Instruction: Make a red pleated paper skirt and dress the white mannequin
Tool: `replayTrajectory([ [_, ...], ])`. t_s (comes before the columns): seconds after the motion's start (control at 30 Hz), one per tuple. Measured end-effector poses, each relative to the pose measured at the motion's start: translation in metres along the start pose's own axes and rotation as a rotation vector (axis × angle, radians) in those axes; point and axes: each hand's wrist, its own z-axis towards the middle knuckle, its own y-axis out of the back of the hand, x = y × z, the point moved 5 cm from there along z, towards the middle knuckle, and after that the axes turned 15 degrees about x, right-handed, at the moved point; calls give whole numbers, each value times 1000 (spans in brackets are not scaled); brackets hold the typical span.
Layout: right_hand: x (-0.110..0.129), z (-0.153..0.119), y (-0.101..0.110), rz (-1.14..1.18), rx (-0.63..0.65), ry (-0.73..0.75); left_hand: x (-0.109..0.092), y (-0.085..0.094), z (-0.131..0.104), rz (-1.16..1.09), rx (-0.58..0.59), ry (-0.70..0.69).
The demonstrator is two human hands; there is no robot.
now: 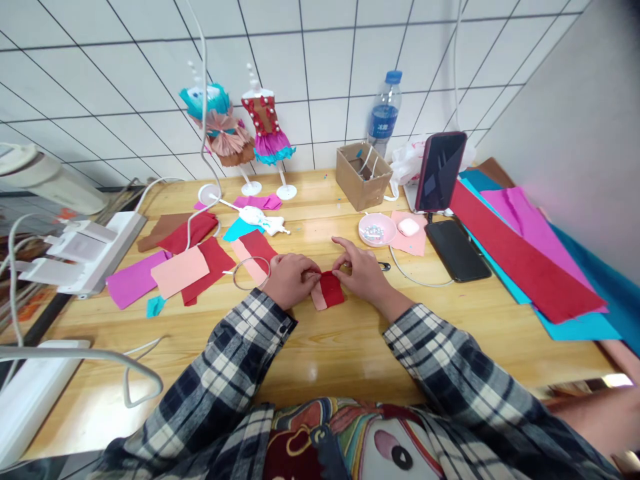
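Note:
A small red piece (332,289) lies beside a pink strip (319,297), low over the wooden table in the middle. The fingers of my left hand (294,279) pinch the upper left edge, where pink and red meet. At the upper right corner of the red piece, my right hand (366,273) closes thumb and fingers on its edge, with the index finger lifted away. A thin metal ring (251,259) is beside my left hand, partly over a pink and red piece. A dark clip (385,267) sits just beyond my right hand.
Two dressed mini mannequins (263,127) stand behind; a bare white one (257,219) lies down. A pink dish (377,230), cardboard box (363,177), bottle (385,117), propped phone (440,172) and black device (457,250) are right. Coloured sheets (530,250) and scraps (180,272) lie at the sides.

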Motion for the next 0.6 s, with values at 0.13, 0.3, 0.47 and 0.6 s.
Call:
replayTrajectory([
  [0.13,3,-1,1,-15,11,7,-1,0,-1,-13,-14,-8],
  [0.3,5,1,0,-15,34,-6,0,1,-2,0,3,-8],
  [0.47,7,0,-2,15,23,-1,-5,2,-3,9,-27,-53],
  [0.6,8,-1,-5,75,10,-3,-11,3,-1,-16,-20,-37],
])
